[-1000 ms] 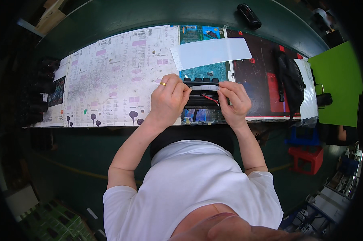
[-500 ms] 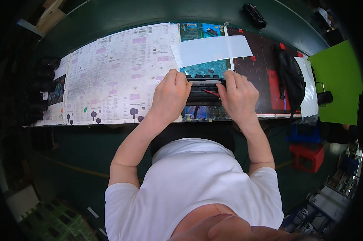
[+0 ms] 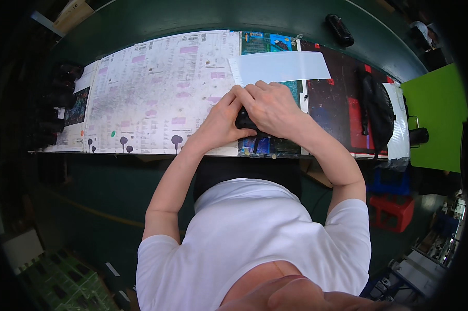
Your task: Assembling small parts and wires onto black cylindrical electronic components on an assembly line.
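A black rounded casing (image 3: 244, 120) lies at the near middle of the table, mostly covered by both of my hands. My left hand (image 3: 219, 123) is closed round its left end, with the thumb along the near side. My right hand (image 3: 273, 108) presses over the casing from above, fingers bent and touching my left fingertips. The casing's inside and its wires are hidden now. Just beyond my hands lies a translucent whitish sheet (image 3: 283, 66), flat on the table covering.
Several black cylindrical things (image 3: 50, 111) stand at the table's left end. Another black cylindrical device (image 3: 339, 29) lies beyond the table's far edge. To the right are a black bag (image 3: 377, 111) and a green panel (image 3: 433, 119). A red stool (image 3: 393, 212) stands below.
My right hand has moved left from the casing's right end to over its top, meeting my left hand. The open side with the red wire is covered. The view has shifted slightly.
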`<control>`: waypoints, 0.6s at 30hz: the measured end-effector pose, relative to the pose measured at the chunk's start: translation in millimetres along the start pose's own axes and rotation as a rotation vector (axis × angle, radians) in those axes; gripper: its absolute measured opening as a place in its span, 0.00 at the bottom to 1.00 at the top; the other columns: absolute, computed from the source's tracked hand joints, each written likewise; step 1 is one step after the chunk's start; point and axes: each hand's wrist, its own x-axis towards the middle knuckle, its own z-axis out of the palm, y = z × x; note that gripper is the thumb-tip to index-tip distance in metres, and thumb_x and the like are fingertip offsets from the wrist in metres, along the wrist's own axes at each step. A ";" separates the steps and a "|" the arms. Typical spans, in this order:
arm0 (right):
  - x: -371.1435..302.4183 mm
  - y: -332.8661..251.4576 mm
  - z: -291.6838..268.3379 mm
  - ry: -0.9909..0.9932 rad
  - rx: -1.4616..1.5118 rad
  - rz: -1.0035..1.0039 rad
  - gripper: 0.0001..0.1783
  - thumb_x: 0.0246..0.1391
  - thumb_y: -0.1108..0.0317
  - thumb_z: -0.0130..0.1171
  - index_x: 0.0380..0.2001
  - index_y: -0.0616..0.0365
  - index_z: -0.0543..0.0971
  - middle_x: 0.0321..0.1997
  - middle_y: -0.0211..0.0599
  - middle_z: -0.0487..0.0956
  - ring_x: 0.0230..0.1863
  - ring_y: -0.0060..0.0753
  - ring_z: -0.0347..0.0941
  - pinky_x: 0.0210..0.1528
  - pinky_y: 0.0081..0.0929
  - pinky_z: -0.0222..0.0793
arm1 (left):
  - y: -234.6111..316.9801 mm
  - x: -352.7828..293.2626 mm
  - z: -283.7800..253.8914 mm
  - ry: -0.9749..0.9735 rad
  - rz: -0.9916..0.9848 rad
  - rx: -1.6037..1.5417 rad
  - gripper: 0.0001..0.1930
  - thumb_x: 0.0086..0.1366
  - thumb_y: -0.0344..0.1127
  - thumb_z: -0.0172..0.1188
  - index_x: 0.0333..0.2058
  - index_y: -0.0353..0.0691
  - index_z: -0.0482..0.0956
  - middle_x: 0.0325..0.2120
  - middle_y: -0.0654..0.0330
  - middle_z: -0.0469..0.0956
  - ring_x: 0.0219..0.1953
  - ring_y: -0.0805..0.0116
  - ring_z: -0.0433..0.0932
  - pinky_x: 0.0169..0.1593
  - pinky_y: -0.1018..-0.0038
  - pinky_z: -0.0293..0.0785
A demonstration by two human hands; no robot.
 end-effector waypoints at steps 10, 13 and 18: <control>-85.2 27.8 0.3 0.303 0.516 0.454 0.28 0.53 0.81 0.68 0.59 0.59 0.79 0.39 0.37 0.84 0.42 0.32 0.84 0.45 0.31 0.82 | 3.6 5.3 9.7 0.258 0.014 -0.153 0.14 0.62 0.32 0.72 0.42 0.35 0.76 0.42 0.53 0.74 0.47 0.53 0.74 0.51 0.61 0.73; -86.1 27.9 2.0 0.354 0.567 0.448 0.25 0.54 0.82 0.68 0.57 0.60 0.79 0.38 0.36 0.84 0.41 0.30 0.84 0.43 0.29 0.82 | 0.8 8.1 12.2 0.312 0.037 -0.121 0.09 0.64 0.28 0.68 0.36 0.36 0.75 0.37 0.56 0.75 0.44 0.55 0.74 0.48 0.61 0.72; -81.2 30.9 -4.8 0.330 0.598 0.462 0.19 0.56 0.78 0.68 0.52 0.61 0.81 0.40 0.37 0.86 0.39 0.34 0.85 0.41 0.32 0.83 | -0.2 7.1 12.4 0.334 0.082 -0.135 0.07 0.64 0.26 0.67 0.35 0.36 0.75 0.35 0.56 0.76 0.40 0.56 0.75 0.44 0.62 0.74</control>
